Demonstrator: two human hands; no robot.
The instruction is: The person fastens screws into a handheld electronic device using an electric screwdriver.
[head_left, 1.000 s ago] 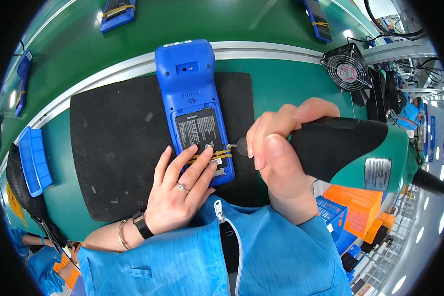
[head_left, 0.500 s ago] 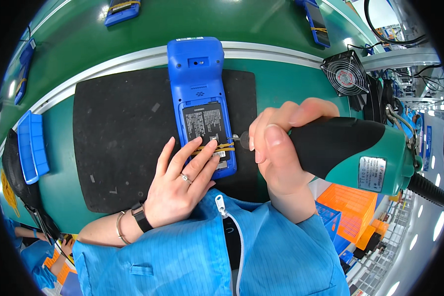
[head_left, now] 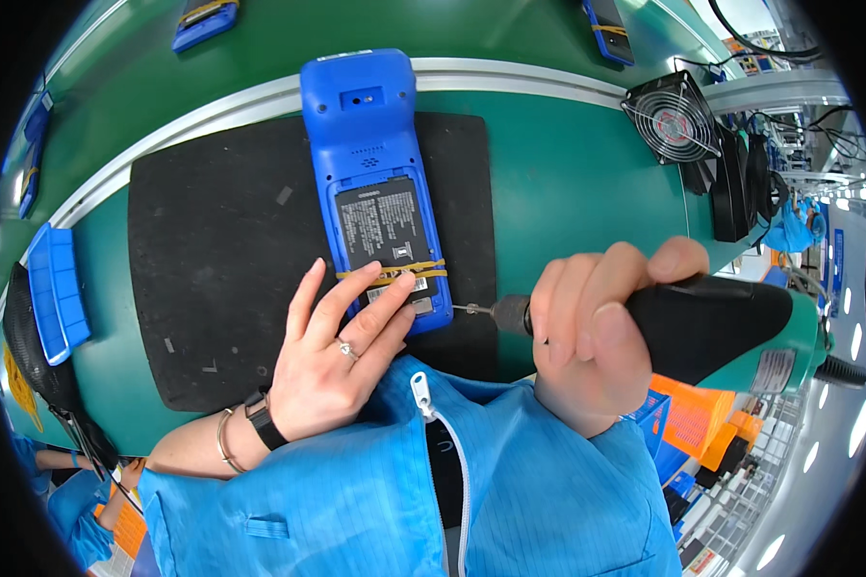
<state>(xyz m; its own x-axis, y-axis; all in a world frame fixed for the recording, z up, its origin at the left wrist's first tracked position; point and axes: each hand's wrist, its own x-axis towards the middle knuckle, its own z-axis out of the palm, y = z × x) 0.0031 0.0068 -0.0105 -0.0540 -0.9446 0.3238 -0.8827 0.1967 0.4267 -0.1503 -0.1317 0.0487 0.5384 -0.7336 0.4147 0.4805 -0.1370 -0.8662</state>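
Note:
A blue handheld terminal (head_left: 361,125) lies back side up on a black mat, its far end thicker. Its black battery (head_left: 380,223) shows in the open bay, and yellow rubber bands (head_left: 423,271) wrap round the near end. My left hand (head_left: 342,351) rests on that near end with fingers stretched out over the bands and the battery's lower part. My right hand (head_left: 597,332) grips a green and black electric screwdriver (head_left: 731,327), held almost level. The bit points left at the terminal's near right edge; whether it touches, I cannot tell.
The black mat (head_left: 221,250) covers part of the green bench. A blue tray (head_left: 58,293) stands at the left, a small fan (head_left: 669,125) at the far right. More blue terminals (head_left: 207,21) lie beyond the metal rail. Orange crates (head_left: 693,423) sit low at the right.
My right hand has drawn the screwdriver to the right, and its bit has gone from above the rubber bands to below them. The left hand stays on the terminal; the whole view has shifted slightly.

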